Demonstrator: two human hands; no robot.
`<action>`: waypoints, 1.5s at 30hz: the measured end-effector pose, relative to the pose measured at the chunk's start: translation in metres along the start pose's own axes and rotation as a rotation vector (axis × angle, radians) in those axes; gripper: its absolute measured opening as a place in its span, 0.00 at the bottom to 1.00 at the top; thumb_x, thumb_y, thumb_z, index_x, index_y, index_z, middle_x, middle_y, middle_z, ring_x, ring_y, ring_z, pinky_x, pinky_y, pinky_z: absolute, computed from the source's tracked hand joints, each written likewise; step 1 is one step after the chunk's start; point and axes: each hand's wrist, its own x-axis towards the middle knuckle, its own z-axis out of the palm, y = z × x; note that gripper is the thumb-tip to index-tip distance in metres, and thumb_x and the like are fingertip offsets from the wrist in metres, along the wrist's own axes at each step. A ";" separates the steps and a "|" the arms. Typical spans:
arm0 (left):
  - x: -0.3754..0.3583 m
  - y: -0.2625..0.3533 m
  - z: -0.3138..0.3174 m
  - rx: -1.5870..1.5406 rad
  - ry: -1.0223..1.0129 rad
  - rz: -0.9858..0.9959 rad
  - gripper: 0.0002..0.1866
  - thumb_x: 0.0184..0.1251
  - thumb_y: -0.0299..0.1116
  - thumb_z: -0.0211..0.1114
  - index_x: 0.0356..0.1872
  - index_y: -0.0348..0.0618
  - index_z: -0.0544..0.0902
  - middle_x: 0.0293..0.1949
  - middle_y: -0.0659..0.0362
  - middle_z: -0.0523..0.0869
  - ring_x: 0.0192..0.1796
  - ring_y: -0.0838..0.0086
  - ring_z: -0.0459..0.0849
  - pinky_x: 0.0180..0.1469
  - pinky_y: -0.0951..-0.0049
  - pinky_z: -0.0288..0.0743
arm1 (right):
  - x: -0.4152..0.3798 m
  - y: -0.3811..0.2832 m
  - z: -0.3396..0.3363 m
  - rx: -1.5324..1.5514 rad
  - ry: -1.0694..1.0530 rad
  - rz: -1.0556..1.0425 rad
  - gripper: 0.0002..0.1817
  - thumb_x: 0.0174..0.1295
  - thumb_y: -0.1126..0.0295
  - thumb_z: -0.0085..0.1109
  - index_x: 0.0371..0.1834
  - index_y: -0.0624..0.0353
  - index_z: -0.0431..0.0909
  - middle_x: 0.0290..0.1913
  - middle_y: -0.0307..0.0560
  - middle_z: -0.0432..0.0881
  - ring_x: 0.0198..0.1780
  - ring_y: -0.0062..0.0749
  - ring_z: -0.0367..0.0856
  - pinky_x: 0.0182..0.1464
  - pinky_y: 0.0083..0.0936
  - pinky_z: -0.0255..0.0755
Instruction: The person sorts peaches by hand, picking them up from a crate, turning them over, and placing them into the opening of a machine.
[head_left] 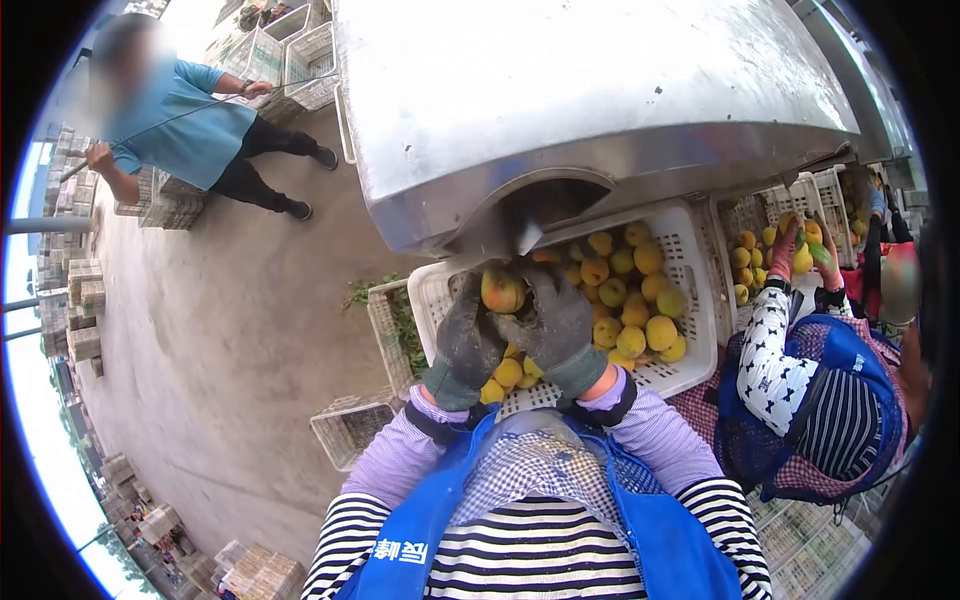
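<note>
Both my hands wear dark, soiled work gloves and are above the near left part of a white plastic crate (700, 345). A yellow peach (503, 290) with a reddish blush is between them. My left hand (466, 338) is closed on its left side. On the right, the curled fingers of my right hand (553, 325) press against the same fruit; its fingertips are partly hidden. Yellow and greenish peaches (634, 310) fill much of the crate, some lying under my wrists.
A metal machine (600, 90) with a curved opening overhangs the crate's far side. To the right, a co-worker's gloved hands (803, 248) hold fruit over another crate. Another person (190, 115) stands far left with a long stick. A leafy crate (388, 320) is left.
</note>
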 end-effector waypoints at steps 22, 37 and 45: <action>0.029 -0.066 -0.036 -0.019 0.125 -0.267 0.21 0.79 0.43 0.51 0.66 0.45 0.72 0.58 0.54 0.79 0.57 0.66 0.80 0.60 0.63 0.76 | 0.059 0.014 -0.015 0.162 0.151 -0.078 0.17 0.60 0.55 0.66 0.44 0.56 0.82 0.35 0.48 0.84 0.33 0.45 0.83 0.35 0.42 0.75; 0.112 -0.257 -0.014 1.778 -0.261 -0.341 0.28 0.56 0.36 0.67 0.61 0.44 0.76 0.59 0.46 0.78 0.63 0.55 0.78 0.64 0.56 0.72 | -0.034 0.259 0.054 -0.535 -0.073 0.582 0.24 0.58 0.67 0.61 0.59 0.62 0.73 0.53 0.59 0.78 0.58 0.57 0.75 0.59 0.47 0.69; 0.089 -0.226 -0.094 0.979 -0.269 -0.540 0.28 0.68 0.46 0.57 0.64 0.40 0.72 0.62 0.48 0.76 0.65 0.61 0.75 0.67 0.62 0.69 | -0.044 0.223 0.016 0.069 -0.117 0.589 0.40 0.53 0.61 0.70 0.69 0.62 0.65 0.60 0.57 0.75 0.64 0.49 0.73 0.66 0.41 0.67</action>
